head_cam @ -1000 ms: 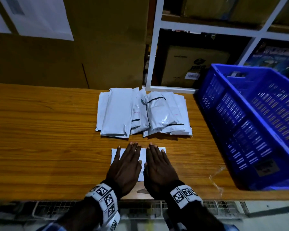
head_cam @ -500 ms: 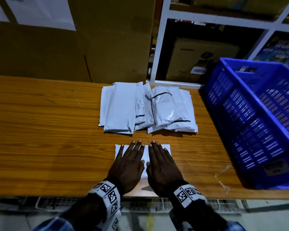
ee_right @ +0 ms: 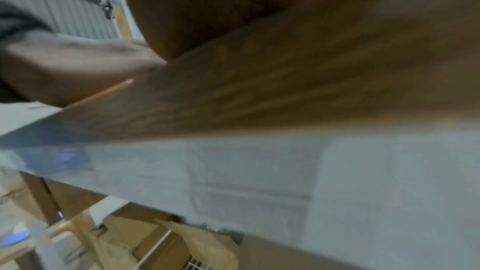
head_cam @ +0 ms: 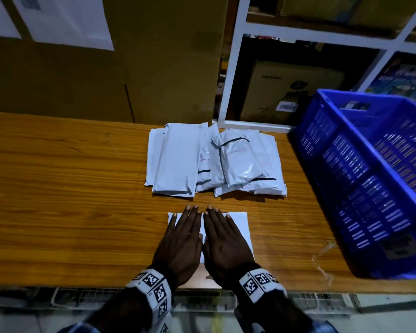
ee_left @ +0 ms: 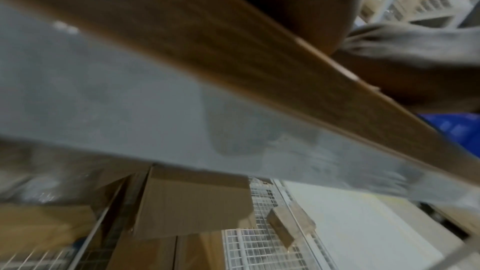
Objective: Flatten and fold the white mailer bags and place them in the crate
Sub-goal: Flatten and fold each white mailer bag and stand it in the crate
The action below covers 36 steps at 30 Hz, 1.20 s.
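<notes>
White mailer bag [head_cam: 240, 227]: flat at table [head_cam: 58, 200] front edge, beneath left hand [head_cam: 180, 243] and right hand [head_cam: 223, 243], fingers straight, together. Behind: mailer pile [head_cam: 214, 162]. Right: blue crate [head_cam: 370, 179]. Hands unchanged from before.

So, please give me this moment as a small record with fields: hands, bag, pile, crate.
left hand: flat, fingers straight, presses the mailer bag
right hand: flat, beside the left, presses the same bag
mailer bag: white, flat on the wooden table
pile of bags: behind the hands
blue crate: right, contents not visible
</notes>
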{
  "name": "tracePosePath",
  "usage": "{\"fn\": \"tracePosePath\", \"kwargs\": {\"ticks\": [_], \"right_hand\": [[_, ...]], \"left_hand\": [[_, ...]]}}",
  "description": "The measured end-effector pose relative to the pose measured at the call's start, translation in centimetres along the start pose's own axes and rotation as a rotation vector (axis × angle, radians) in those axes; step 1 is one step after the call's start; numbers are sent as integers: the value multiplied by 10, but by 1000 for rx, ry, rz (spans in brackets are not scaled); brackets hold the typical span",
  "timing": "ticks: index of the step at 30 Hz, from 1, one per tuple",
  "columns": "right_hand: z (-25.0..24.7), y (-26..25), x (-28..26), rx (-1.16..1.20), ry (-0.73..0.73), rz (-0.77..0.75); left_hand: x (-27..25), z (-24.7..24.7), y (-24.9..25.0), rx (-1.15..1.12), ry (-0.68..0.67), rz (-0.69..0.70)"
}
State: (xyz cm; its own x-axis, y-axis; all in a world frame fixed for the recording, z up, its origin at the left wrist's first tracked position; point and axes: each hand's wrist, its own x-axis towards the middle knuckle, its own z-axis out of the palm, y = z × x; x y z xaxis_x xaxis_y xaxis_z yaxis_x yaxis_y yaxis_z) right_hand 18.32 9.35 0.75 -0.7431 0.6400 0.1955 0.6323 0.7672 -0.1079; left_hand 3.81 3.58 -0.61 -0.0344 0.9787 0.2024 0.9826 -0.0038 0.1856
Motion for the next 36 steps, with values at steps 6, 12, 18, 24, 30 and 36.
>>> {"fn": "tracePosePath", "kwargs": {"ticks": [6, 12, 18, 24, 30, 36], "right_hand": [[2, 1, 3, -5, -22, -10], [2, 4, 10, 145, -21, 54], [2, 15, 12, 122, -17, 139], [0, 19, 4, 52, -30, 149], [1, 19, 4, 91, -84, 181], [-6, 16, -2, 123, -133, 231]], "left_hand": [[3, 0, -3, 42, -25, 21], [8, -6, -4, 30, -54, 10], [14, -10, 4, -1, -93, -33], [11, -3, 9, -3, -77, -82], [12, -2, 9, 18, -119, -96], [10, -2, 7, 10, -112, -86]]}}
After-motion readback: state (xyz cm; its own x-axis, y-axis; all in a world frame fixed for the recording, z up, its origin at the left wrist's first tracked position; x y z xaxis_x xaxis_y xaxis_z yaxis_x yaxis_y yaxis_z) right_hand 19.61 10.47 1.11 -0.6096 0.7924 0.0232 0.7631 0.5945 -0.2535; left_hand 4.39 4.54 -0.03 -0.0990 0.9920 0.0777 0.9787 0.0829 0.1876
